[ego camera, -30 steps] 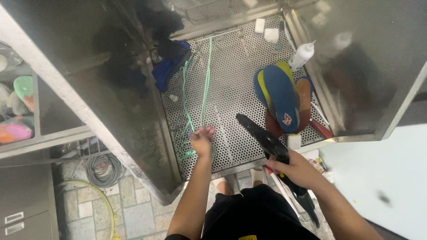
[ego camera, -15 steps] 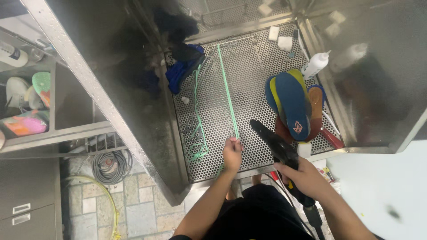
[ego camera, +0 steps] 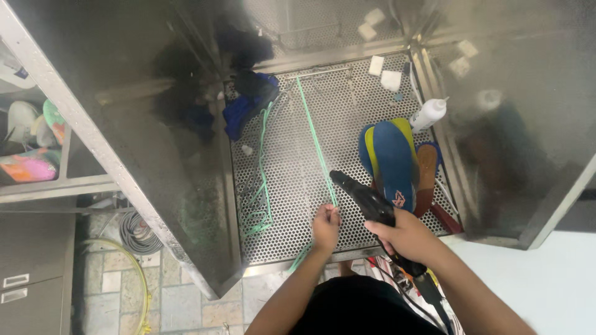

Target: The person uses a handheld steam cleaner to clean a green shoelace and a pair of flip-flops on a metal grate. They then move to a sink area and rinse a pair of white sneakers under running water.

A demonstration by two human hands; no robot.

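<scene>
A: Head view. Left hand [ego camera: 325,226] pinches a green shoelace [ego camera: 315,146], stretched taut across the perforated tray [ego camera: 347,111]. Right hand [ego camera: 406,236] is wrapped around a black spray gun [ego camera: 363,195], nozzle aimed at the lace.

B: Progress?

A: Seemingly midway: a second lace [ego camera: 261,192] lies coiled left; blue insoles [ego camera: 390,158] wait right.

B: Unclear?

A: No spray visible. The hose runs out of frame; dark cloth [ego camera: 248,102] unidentifiable.

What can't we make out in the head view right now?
- Black spray gun: rear end and trigger hidden under the right hand.
- Thin green lace: gripped part hidden in the left hand.
- Red-brown insole: partly covered by the blue and yellow insoles.
- Steel walls: only blurred reflections.
</scene>
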